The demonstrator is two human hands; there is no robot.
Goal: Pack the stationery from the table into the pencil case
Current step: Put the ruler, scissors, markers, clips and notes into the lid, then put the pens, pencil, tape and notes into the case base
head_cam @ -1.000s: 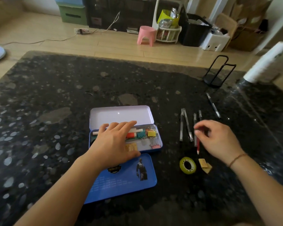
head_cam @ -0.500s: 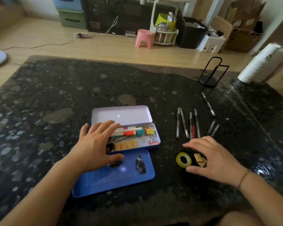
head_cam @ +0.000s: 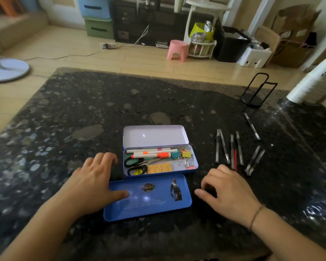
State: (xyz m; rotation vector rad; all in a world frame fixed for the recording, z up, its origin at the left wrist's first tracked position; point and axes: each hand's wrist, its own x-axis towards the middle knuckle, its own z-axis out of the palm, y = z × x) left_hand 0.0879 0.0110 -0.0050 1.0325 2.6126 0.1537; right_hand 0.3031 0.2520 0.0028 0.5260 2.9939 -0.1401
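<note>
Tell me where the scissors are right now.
The scissors lie inside the open pencil case, in its left half, just below the markers and left of the yellow sticky notes.

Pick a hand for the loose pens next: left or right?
Right. The right hand lies just below the pens, all on its side of the case. The left hand rests by the blue lid, with the case between it and them.

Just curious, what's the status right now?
Left hand open, thumb on blue lid. Right hand curled, contents hidden. Case open; pens still out.
</note>
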